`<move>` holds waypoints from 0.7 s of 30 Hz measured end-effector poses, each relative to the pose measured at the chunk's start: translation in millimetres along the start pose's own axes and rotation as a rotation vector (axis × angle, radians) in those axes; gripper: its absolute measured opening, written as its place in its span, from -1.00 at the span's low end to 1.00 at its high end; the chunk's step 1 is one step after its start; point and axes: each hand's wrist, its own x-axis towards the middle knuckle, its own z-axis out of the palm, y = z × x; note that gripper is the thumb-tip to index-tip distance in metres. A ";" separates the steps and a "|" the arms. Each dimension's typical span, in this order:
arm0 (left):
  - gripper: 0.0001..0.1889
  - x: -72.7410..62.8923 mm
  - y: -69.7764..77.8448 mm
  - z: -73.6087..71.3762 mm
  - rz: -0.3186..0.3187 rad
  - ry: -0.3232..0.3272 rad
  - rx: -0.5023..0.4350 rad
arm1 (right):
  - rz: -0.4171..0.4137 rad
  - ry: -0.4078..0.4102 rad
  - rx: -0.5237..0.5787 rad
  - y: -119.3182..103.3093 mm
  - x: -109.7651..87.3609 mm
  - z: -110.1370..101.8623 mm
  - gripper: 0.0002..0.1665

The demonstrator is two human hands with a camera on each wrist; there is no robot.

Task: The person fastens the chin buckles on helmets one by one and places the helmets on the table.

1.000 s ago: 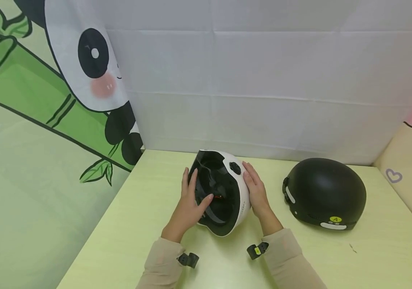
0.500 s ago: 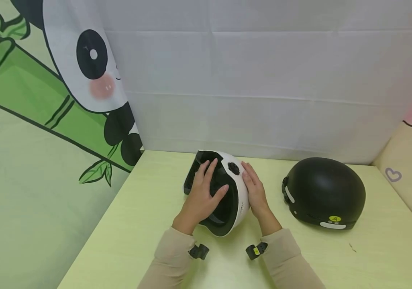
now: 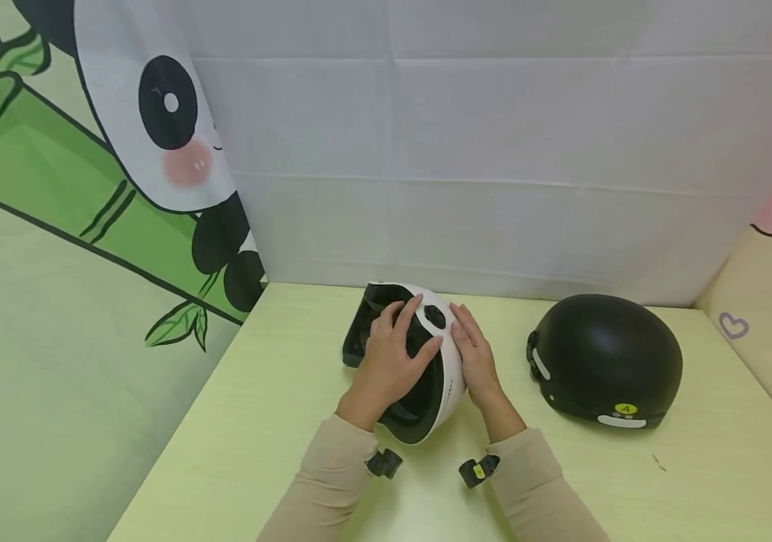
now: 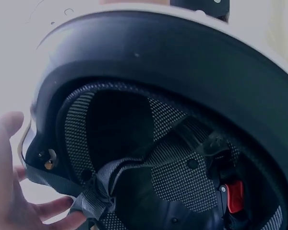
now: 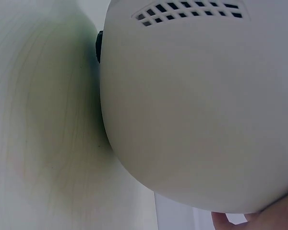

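A white helmet [image 3: 454, 369] lies on its side on the table, its dark opening turned left and up. My left hand [image 3: 388, 365] lies over that opening, fingers spread and lightly bent. In the left wrist view, its fingertips meet the grey chin strap [image 4: 93, 199] at the helmet's edge, while the thumb stands apart. A red buckle piece [image 4: 234, 196] shows inside, by the padded lining. Against the shell's right side rests my right hand [image 3: 478, 365], fingers fairly straight. The right wrist view shows the smooth shell [image 5: 192, 115] with vent slots.
To the right, a black helmet [image 3: 609, 354] sits dome up on the pale yellow table [image 3: 257, 421]. A white cloth wall [image 3: 494, 150] stands behind the table's back edge. Wrist cameras [image 3: 384, 463] are strapped to both sleeves.
My left hand has moved right and across the helmet's opening, from its left edge toward the near rim. The right hand and both helmets have hardly moved.
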 end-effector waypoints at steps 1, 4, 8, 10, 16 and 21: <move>-0.29 0.3 1.1 -0.1 -0.003 0.000 0.007 | 0.000 0.002 0.000 -0.2 0.0 0.2 -0.42; -0.28 1.3 3.6 -0.4 -0.014 -0.003 0.019 | -0.001 0.007 -0.006 -0.6 -0.1 0.9 -0.42; -0.29 1.6 6.3 -1.1 -0.037 -0.013 -0.002 | -0.004 0.010 -0.013 -1.6 -0.5 2.0 -0.42; -0.30 1.4 8.1 -1.3 -0.044 -0.008 -0.038 | -0.005 0.013 -0.018 -1.7 -0.8 2.5 -0.43; -0.34 -0.1 10.0 2.6 -0.038 0.039 -0.153 | 0.001 0.011 -0.010 0.8 -0.3 2.3 -0.42; -0.35 -1.2 10.3 6.3 -0.044 0.078 -0.235 | 0.020 -0.021 0.060 4.9 -0.8 0.5 -0.41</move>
